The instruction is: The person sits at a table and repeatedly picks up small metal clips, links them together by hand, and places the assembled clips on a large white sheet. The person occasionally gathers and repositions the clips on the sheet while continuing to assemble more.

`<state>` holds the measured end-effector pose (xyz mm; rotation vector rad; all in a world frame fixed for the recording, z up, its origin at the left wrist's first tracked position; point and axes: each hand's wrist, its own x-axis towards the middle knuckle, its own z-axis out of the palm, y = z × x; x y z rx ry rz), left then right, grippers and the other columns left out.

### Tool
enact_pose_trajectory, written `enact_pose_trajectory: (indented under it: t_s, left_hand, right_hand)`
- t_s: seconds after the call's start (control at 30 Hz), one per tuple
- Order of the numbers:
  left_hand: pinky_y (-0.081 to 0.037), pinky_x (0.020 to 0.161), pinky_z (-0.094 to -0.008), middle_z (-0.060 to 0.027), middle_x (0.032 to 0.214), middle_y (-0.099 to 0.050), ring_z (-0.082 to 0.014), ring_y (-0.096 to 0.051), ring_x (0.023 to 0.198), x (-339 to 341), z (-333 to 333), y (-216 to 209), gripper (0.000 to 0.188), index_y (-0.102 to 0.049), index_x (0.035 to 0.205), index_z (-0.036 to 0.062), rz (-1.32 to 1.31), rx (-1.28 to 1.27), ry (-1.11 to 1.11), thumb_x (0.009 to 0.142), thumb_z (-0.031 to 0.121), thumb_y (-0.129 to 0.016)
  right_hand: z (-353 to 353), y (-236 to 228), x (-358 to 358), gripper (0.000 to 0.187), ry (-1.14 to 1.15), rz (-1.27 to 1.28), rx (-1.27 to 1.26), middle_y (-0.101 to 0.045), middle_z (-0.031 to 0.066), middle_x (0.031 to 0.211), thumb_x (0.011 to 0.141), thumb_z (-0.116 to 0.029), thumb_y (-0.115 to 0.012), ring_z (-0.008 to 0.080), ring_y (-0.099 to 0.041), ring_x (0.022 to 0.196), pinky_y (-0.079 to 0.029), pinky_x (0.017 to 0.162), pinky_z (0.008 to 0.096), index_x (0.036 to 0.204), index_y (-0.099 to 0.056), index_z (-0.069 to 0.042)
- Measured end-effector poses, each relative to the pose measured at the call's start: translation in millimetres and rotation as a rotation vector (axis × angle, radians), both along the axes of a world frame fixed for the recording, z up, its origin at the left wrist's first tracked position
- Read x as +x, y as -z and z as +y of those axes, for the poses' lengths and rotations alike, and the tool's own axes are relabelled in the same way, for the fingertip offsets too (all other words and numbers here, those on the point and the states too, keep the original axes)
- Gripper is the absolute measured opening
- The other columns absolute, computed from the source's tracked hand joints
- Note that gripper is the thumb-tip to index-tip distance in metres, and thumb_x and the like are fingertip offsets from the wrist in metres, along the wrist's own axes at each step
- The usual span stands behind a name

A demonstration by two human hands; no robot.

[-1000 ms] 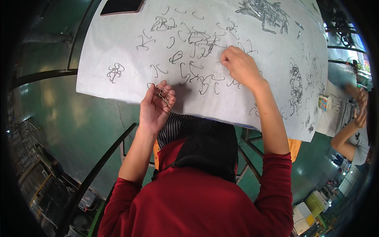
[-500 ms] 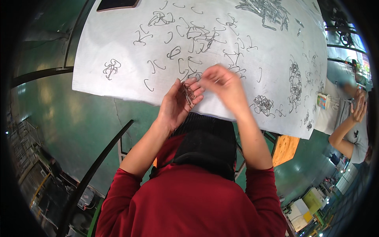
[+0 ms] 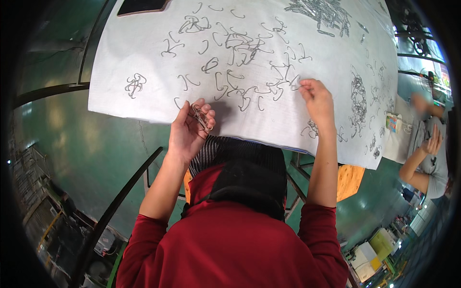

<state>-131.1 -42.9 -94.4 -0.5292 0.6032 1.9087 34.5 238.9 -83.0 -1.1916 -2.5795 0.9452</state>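
Cupped palm up near the front table edge, my left hand (image 3: 186, 137) has its fingers curled round several bent wire hooks (image 3: 200, 118). To its right, my right hand (image 3: 318, 103) is just over the white tabletop (image 3: 283, 122), thumb and fingertips pinched on a thin wire hook (image 3: 295, 85) beside other loose ones. Similar grey hooks (image 3: 242, 43) lie scattered across the middle of the table, some singly and some tangled. A small tangle of hooks (image 3: 136, 84) sits at the left. Another cluster (image 3: 313, 128) is partly hidden behind my right wrist.
A long heap of hooks (image 3: 358, 101) lies on the right, and a pile of short metal pieces (image 3: 324, 17) at the far right. A dark flat device (image 3: 141, 6) rests at the far left. Another person's hand (image 3: 433, 140) shows beyond the right table edge.
My hands have moved apart: the left went left and slightly nearer me with its hooks, while the right swung right to the loose hooks and now pinches one.
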Motion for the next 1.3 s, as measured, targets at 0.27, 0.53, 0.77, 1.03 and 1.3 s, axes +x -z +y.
enact_pose_trajectory:
  t_s: [0.27,0.53,0.77,1.03,1.3]
  left_hand:
    - [-0.049,0.076,-0.0301,-0.0100,0.103,-0.057,-0.0199,-0.055,0.091,-21,-38,-4,0.035,-0.054,0.117,0.0006,0.061,-0.045,-0.149,0.104,0.027,-0.035]
    - [-0.047,0.072,-0.0299,-0.0104,0.098,-0.059,-0.0212,-0.056,0.086,-21,-63,-2,0.037,-0.056,0.111,0.0000,0.031,-0.011,-0.223,0.104,0.029,-0.035]
    - [-0.046,0.072,-0.0298,-0.0101,0.098,-0.059,-0.0209,-0.056,0.087,-22,-64,-4,0.036,-0.057,0.111,0.0008,0.017,0.003,-0.245,0.103,0.030,-0.036]
    - [-0.049,0.073,-0.0318,-0.0117,0.099,-0.061,-0.0229,-0.058,0.088,-21,-28,0,0.039,-0.055,0.115,-0.0002,0.042,0.112,-0.147,0.103,0.033,-0.038]
    - [-0.052,0.072,-0.0328,-0.0115,0.095,-0.061,-0.0229,-0.059,0.084,-12,10,4,0.038,-0.054,0.113,-0.0007,0.022,0.130,-0.054,0.103,0.032,-0.037]
  right_hand:
    - [-36,-4,-61,0.019,-0.212,0.108,-0.028,-0.065,0.0085,0.092,0.085,-0.009,-0.064,0.0256,-0.064,0.080,-0.050,0.071,0.0364,0.104,-0.066,-0.010]
    - [-38,10,-102,0.014,-0.202,0.086,0.256,-0.061,0.0053,0.095,0.087,-0.013,-0.061,0.0283,-0.064,0.080,-0.051,0.069,0.0397,0.100,-0.068,-0.015]
    - [-7,4,-93,0.010,0.018,-0.018,0.263,-0.065,0.0053,0.091,0.087,-0.016,-0.063,0.0272,-0.066,0.080,-0.052,0.068,0.0408,0.094,-0.070,-0.014]
    - [-33,11,-125,0.015,0.034,-0.213,0.205,-0.066,0.0119,0.095,0.083,-0.023,-0.067,0.0316,-0.065,0.088,-0.053,0.074,0.0433,0.087,-0.067,-0.008]
    - [-32,8,-123,0.015,-0.033,-0.195,0.244,-0.068,0.0121,0.095,0.087,-0.020,-0.063,0.0318,-0.065,0.090,-0.050,0.077,0.0419,0.091,-0.065,-0.006]
